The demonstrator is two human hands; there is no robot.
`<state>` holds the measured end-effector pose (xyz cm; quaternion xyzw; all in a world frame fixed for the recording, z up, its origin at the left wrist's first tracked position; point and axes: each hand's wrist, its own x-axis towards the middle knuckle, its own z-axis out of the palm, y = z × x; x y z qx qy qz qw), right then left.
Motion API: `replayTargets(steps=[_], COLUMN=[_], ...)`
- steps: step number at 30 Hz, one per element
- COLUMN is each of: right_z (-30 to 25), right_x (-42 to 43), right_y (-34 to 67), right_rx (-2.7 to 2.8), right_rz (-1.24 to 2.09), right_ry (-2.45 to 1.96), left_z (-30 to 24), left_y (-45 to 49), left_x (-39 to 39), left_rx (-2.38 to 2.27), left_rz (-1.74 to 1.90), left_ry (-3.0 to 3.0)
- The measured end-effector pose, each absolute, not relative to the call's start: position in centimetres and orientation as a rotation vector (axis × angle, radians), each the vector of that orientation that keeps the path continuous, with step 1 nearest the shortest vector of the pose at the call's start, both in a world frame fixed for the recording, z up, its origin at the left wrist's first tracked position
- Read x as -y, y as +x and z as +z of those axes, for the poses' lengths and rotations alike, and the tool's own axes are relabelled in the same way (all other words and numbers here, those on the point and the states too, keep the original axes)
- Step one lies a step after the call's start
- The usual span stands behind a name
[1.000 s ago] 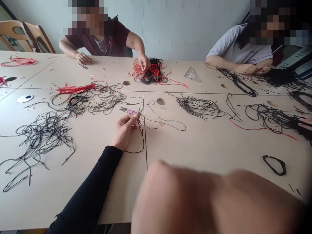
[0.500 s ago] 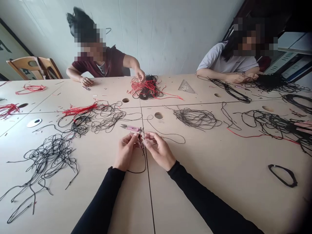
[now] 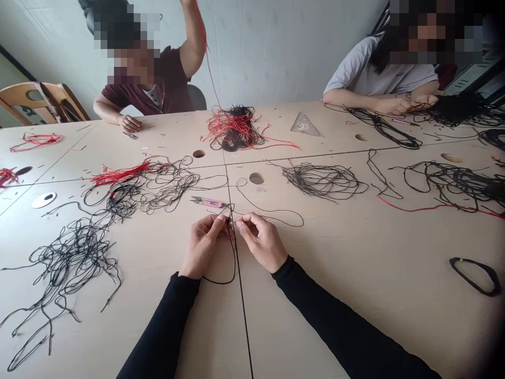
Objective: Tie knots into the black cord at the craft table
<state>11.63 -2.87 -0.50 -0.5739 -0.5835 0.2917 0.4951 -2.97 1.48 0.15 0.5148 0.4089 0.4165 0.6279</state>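
Note:
A thin black cord (image 3: 235, 258) is pinched between the thumb and fingers of my left hand (image 3: 202, 243), and its loop hangs down onto the table. Close beside it, my right hand (image 3: 263, 241) has thumb and forefinger closed at the cord, where a fine strand seems to run between the two hands. A bit of red shows below my left fingertips; its shape is too small to make out. Just beyond my hands lie pink thread snips (image 3: 209, 202), blades pointing left. Another thin black cord (image 3: 276, 217) curves over the table past my right hand.
Tangled black cords (image 3: 79, 252) lie at left, with red cords (image 3: 122, 173) behind them. A black cord bundle (image 3: 323, 180) sits at right-centre. Across the table (image 3: 355, 295) two people handle cords; a triangle ruler (image 3: 304, 125) lies between them. A black band (image 3: 475, 276) is at far right.
My right fingers have closed to a pinch at the cord. The person across on the left has raised an arm, drawing red cord up from the pile. The view has shifted slightly.

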Motion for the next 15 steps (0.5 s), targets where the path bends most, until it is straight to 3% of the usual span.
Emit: replayTargets(steps=[10,15], right_z=[-0.2,0.0], right_x=[2.9,2.9], right_y=[12.4,12.7], right_rx=[1.292,1.274], right_rz=[0.884,0.778], right_ry=[-1.267,-1.282], left_z=[0.8,0.7], left_y=[-2.1,-1.6], left_x=[-0.5,-0.3], left_rx=[-0.866,-0.834], left_rz=[0.861,0.816], left_ry=[1.290,1.332])
